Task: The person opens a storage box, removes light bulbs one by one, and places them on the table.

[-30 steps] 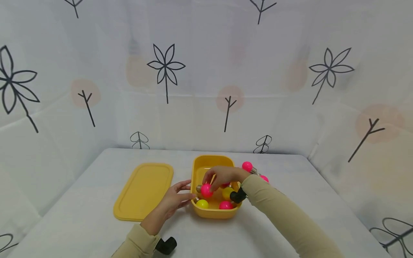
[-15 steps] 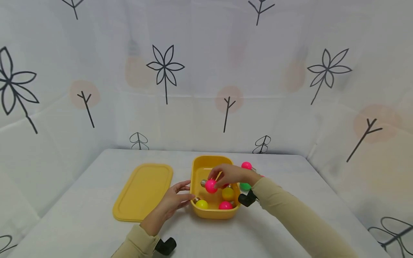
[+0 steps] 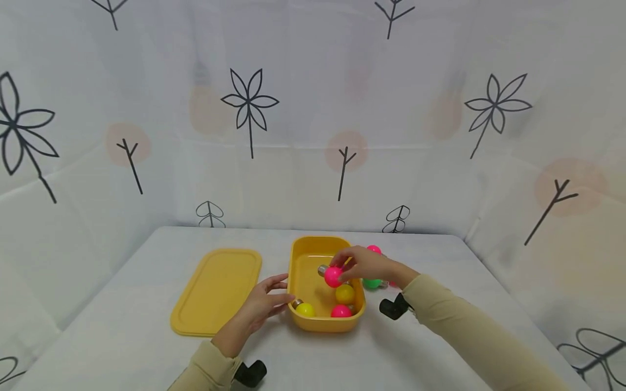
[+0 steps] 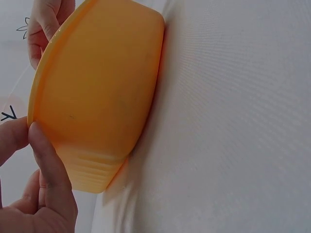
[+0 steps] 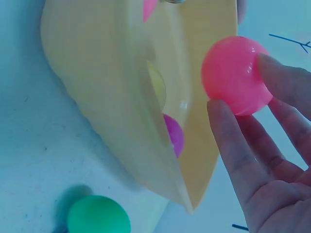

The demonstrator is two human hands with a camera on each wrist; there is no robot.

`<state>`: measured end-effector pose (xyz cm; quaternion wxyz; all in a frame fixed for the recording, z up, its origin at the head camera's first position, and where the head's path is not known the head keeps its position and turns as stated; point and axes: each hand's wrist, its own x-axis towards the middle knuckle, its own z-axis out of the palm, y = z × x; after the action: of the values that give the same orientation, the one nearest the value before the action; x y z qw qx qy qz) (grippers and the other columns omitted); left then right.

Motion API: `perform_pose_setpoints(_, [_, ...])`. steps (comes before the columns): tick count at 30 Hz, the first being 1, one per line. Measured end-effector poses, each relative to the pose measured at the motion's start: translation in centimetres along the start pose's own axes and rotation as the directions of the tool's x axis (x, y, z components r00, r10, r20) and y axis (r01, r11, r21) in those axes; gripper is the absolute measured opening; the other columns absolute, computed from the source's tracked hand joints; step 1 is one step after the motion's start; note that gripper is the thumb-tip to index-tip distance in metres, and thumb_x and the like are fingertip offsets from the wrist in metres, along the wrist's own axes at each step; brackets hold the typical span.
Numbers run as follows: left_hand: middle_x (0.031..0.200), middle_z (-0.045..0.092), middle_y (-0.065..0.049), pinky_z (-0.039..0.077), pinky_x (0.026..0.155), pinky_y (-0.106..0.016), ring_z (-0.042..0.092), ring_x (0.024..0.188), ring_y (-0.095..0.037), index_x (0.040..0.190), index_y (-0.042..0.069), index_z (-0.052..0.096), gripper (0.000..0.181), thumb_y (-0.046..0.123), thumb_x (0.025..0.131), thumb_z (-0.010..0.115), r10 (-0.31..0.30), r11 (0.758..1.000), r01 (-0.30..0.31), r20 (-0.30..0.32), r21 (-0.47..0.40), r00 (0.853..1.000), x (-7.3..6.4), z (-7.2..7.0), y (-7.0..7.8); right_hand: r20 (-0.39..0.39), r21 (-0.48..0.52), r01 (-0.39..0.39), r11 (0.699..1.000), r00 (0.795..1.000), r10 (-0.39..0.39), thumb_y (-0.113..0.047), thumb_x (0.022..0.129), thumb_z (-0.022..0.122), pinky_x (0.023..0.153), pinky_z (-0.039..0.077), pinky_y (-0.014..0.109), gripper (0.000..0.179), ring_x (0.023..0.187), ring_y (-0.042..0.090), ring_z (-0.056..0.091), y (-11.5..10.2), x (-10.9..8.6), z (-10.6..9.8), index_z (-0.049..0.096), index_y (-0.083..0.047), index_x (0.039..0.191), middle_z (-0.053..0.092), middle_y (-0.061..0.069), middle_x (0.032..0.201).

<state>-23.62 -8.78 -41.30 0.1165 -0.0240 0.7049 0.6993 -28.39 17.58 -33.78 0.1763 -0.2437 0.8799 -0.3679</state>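
A yellow plastic container (image 3: 304, 255) stands on the table, with several toy-like light bulbs inside. My right hand (image 3: 364, 265) pinches a pink light bulb (image 3: 333, 277) by its round globe, its metal screw base pointing left, above the container's right half. In the right wrist view, fingertips press around that pink globe (image 5: 233, 73). My left hand (image 3: 264, 303) holds the container's left rim; the left wrist view shows thumb and finger right at its edge. Inside lie a yellow bulb (image 3: 306, 309), an orange-yellow bulb (image 3: 345, 294) and another pink bulb (image 3: 341, 311).
Left of the container lies a flat yellow lid (image 3: 215, 293). To its right, a green bulb (image 3: 373, 283) and a pink bulb (image 3: 374, 249) lie on the white table (image 3: 161, 271), partly behind my right arm. A patterned white curtain (image 3: 293, 179) surrounds the table.
My right hand has lifted the pink bulb and moved it right across the container, uncovering the green bulb outside. The left hand stays at the rim.
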Motion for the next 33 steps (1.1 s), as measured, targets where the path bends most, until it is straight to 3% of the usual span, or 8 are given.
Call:
perform_pose_setpoints(21, [0.119, 0.050, -0.016, 0.053, 0.079, -0.033, 0.057, 0.085, -0.020, 0.135, 0.006, 0.047, 0.060, 0.006, 0.081, 0.071, -0.007, 1.000, 0.007, 0.004, 0.008, 1.000, -0.1, -0.1, 0.0, -0.142, -0.057, 0.005, 0.998, 0.990, -0.013, -0.019, 0.083, 0.071, 0.081, 0.052, 0.036, 0.029, 0.097, 0.023, 0.058, 1.7, -3.1, -2.3, 0.064, -0.010, 0.109, 0.061, 0.002, 0.102])
perform_pose_setpoints(33, [0.118, 0.050, -0.016, 0.053, 0.079, -0.032, 0.058, 0.085, -0.020, 0.134, 0.006, 0.047, 0.058, 0.006, 0.081, 0.071, -0.010, 1.000, 0.010, 0.001, 0.003, 1.000, 0.1, -0.1, -0.1, -0.238, -0.032, -0.103, 0.994, 0.967, 0.093, -0.019, 0.080, 0.074, 0.077, 0.053, 0.038, 0.034, 0.097, 0.024, 0.055, 2.8, -4.2, -3.2, 0.062, -0.010, 0.110, 0.059, 0.004, 0.105])
